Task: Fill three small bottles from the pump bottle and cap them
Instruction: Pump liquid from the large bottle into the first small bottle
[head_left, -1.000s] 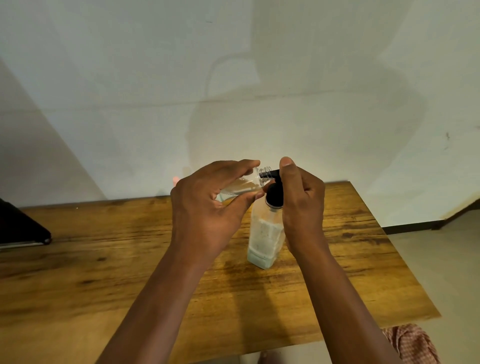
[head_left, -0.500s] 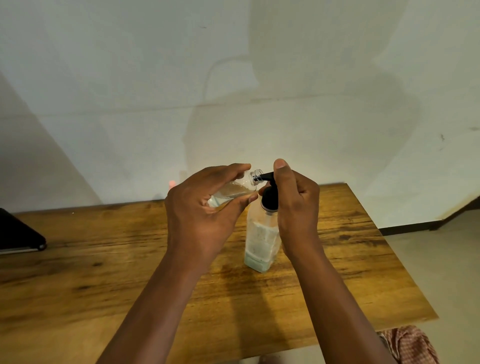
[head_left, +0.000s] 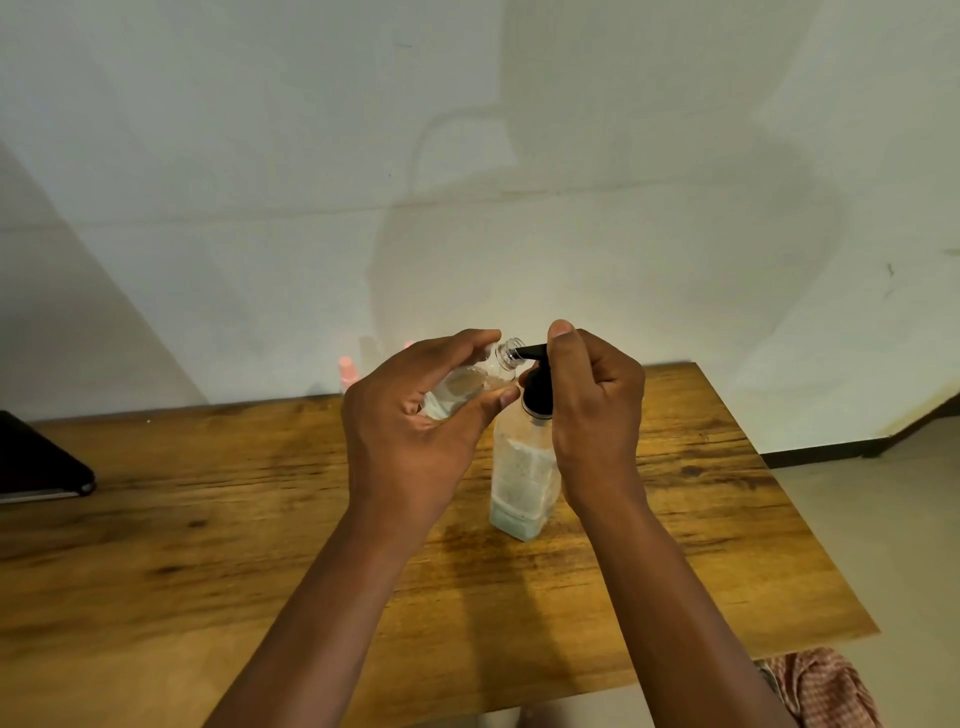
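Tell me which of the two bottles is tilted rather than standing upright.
The small clear bottle gripped in the left hand: it leans with its open neck at the black spout. The pump bottle stands upright on the table.

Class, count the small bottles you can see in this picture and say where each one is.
1. The small clear bottle is tilted in the left hand, its open neck at the pump bottle spout. Others may be hidden behind the hands.
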